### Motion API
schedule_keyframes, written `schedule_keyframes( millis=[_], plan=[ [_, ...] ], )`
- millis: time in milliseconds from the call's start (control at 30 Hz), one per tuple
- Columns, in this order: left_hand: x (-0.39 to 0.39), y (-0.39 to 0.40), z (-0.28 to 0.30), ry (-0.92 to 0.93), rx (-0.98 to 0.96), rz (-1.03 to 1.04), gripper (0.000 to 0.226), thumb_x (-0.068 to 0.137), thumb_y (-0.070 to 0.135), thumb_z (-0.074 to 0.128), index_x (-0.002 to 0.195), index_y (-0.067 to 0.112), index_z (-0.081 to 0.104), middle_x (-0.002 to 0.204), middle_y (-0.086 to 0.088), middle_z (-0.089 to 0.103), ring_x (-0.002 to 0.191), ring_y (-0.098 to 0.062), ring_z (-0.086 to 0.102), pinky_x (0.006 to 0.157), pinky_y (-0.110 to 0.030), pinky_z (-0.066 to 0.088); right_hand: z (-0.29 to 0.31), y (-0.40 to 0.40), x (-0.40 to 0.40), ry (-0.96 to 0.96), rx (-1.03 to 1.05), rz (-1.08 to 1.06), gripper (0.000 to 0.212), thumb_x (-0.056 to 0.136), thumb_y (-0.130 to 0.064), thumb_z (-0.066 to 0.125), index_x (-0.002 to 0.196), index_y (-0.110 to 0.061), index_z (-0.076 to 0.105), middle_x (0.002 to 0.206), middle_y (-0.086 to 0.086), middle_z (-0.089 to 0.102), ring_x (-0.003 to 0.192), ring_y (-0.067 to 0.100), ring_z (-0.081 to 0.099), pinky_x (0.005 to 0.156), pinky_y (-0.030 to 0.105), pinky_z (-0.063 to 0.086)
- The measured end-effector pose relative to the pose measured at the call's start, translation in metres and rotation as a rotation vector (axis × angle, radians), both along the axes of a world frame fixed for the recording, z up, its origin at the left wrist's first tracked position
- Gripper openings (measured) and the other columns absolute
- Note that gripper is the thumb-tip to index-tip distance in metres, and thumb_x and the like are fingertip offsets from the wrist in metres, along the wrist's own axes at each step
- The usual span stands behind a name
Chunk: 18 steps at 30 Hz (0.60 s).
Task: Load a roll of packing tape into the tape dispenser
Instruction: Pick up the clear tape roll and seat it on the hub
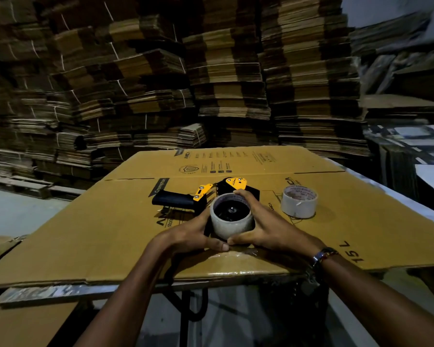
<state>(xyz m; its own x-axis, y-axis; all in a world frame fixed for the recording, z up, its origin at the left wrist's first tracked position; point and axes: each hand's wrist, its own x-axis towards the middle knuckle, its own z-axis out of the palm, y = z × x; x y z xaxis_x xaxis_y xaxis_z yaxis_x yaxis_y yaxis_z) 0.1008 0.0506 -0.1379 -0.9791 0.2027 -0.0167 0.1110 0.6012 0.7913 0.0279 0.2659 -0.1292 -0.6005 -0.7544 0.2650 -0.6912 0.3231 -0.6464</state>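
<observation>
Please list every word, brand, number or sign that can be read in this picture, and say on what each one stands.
"Crompton": black strip on the flattened cardboard box, beside the tape dispenser.
"15 L", seen upside down: same cardboard, near the right hand.
Large partial letters by the left hand: cut off, unreadable.
Small print and emblem on the far flap: too small.
Red print on the spare tape roll: blurred.
Yellow dispenser plate label: too small.

Flattened cardboard sheet [236, 246] covering the surface [60, 293]; tape dispenser [186, 199] lying frame centre, spare tape roll [299, 204] sitting right.
</observation>
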Motion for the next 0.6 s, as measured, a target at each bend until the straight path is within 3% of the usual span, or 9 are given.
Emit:
schedule_keyframes(
  millis=[67, 267, 433, 600],
  plan=[
    [0.0009, 0.0, -0.0018, 0.0, -0.014, 0.0, 0.113, 0.077, 0.023, 0.084, 0.157, 0.03, 0.004, 0.157, 0.01, 0.025, 0.143, -0.008, 0.024, 0.105, -0.008, 0.028, -0.0013, 0.0005, 0.0022, 0.006, -0.013, -0.004, 0.107, 0.069, -0.041, 0.088, 0.15, -0.041, 0.019, 0.145, -0.015, 0.048, 0.134, 0.004, 0.046, 0.113, 0.034, 0.042],
    [0.0016, -0.0002, -0.0001, -0.019, -0.051, 0.001, 0.112, 0.08, 0.028, 0.081, 0.157, 0.03, 0.001, 0.158, 0.011, 0.022, 0.143, -0.008, 0.021, 0.11, -0.019, 0.025, -0.0059, 0.0, 0.0048, 0.015, -0.063, -0.023, 0.107, 0.068, -0.044, 0.088, 0.15, -0.042, 0.019, 0.145, -0.014, 0.048, 0.134, 0.004, 0.047, 0.113, 0.037, 0.042],
    [0.0018, -0.0034, 0.0015, -0.038, -0.113, 0.0, 0.119, 0.073, 0.046, 0.082, 0.157, 0.034, -0.002, 0.163, 0.008, 0.018, 0.147, -0.014, 0.021, 0.121, -0.036, 0.025, -0.0073, 0.0003, 0.0073, 0.021, -0.072, -0.017, 0.105, 0.069, -0.043, 0.088, 0.149, -0.044, 0.02, 0.145, -0.015, 0.048, 0.134, 0.002, 0.046, 0.113, 0.035, 0.042],
    [0.0027, -0.0023, 0.0031, -0.041, -0.085, -0.023, 0.117, 0.075, 0.041, 0.082, 0.157, 0.031, -0.001, 0.163, 0.007, 0.018, 0.147, -0.012, 0.02, 0.119, -0.028, 0.025, -0.0044, -0.0007, 0.007, 0.032, -0.045, -0.011, 0.106, 0.069, -0.042, 0.088, 0.15, -0.041, 0.019, 0.145, -0.013, 0.047, 0.134, 0.004, 0.047, 0.113, 0.035, 0.042]
  ],
)
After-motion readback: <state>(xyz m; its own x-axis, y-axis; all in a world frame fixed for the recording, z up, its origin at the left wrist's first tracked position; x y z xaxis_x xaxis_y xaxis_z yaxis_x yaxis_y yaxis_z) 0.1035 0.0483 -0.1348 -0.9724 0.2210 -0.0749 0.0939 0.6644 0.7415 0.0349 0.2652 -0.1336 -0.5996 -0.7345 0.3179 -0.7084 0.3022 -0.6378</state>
